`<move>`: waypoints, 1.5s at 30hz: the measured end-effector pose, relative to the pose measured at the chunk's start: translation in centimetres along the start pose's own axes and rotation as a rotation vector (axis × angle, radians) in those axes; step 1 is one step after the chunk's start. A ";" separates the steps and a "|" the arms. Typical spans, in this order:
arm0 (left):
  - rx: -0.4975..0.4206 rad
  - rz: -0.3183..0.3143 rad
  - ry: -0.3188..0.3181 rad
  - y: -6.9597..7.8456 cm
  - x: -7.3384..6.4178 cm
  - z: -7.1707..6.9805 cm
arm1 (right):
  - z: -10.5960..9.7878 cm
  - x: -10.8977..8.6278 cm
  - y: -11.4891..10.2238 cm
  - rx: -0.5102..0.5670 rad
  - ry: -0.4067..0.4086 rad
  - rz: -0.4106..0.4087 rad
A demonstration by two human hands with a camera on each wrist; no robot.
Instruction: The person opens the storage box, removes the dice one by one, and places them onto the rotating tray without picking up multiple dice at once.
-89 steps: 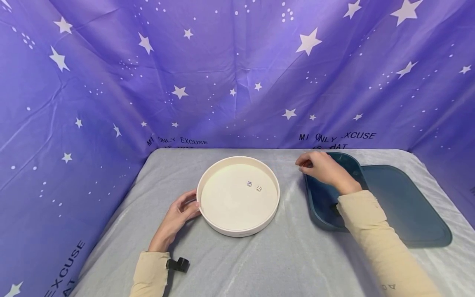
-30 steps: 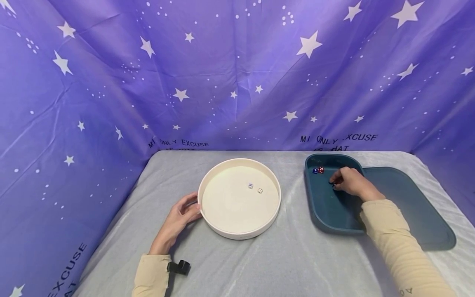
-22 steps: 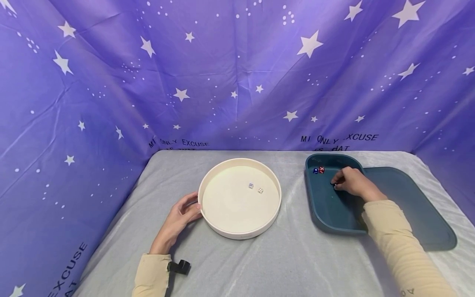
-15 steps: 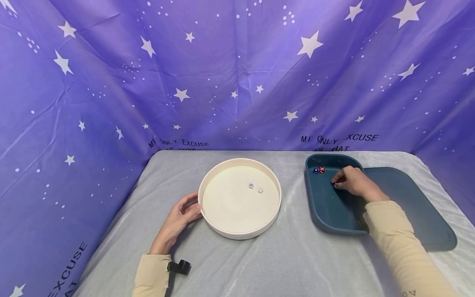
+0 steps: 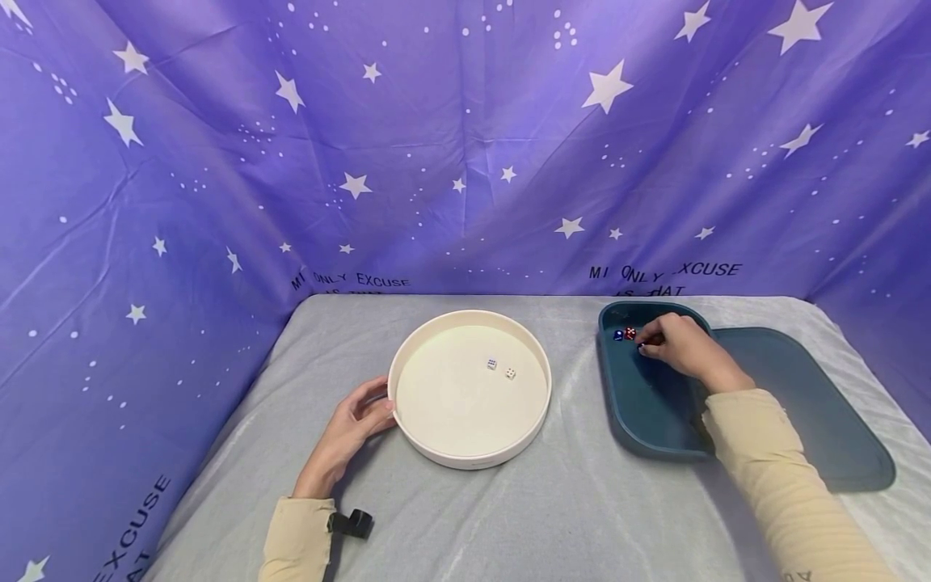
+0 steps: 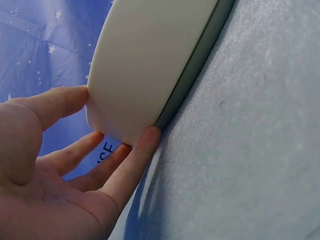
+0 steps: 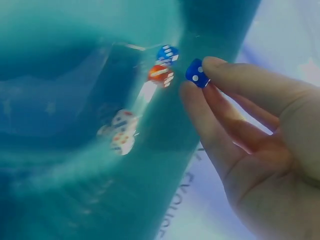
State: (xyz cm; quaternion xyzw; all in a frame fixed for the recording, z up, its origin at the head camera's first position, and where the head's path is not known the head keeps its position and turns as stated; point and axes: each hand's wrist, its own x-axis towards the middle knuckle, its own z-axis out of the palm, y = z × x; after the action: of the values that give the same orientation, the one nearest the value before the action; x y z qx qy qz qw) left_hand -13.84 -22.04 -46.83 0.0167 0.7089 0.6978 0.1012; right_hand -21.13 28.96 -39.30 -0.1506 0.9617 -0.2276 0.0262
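Observation:
In the head view my left hand [image 5: 355, 420] is at the near-left side of a round cream tray [image 5: 465, 462]; two white dice [image 5: 492, 364] lie inside it. Its fairly straight fingers touch the outer wall, plain in the left wrist view. My right hand [image 5: 684, 349] is over the left part of a teal tray [image 5: 618, 420], pinching a blue die [image 7: 198, 73] between thumb and fingertip. Close by in that tray are another blue die [image 5: 618, 335] and a red die [image 5: 630, 333]. Blurred whitish dice [image 7: 123, 131] show in the right wrist view.
A flat teal board [image 5: 822, 420] lies against the teal tray's right side. Grey cloth [image 5: 575, 501] covers the table. Behind it hangs a purple curtain [image 5: 465, 202] with white stars. A black strap device [image 5: 352, 524] is on the left wrist.
From the teal tray's far left rim, my right hand came in to its middle, uncovering the blue and red dice. Now it has shifted back and left towards them. My left hand stays put.

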 end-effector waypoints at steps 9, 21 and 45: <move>-0.002 0.016 0.001 -0.1 0.0 0.0 | -0.5 0.7 -3.0 0.033 -0.023 0.005; -0.015 0.030 -0.016 -0.1 0.0 0.0 | 0.2 1.9 -6.7 0.039 0.013 -0.070; 0.007 0.026 -0.007 0.0 -0.2 0.1 | 2.7 4.1 -11.5 0.107 -0.035 -0.107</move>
State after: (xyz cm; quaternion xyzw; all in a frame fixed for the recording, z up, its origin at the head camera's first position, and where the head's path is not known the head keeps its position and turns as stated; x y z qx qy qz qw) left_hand -13.67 -21.93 -46.79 0.0289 0.7107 0.6966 0.0945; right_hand -21.49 16.77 -36.55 -0.2043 0.9380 -0.2772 0.0386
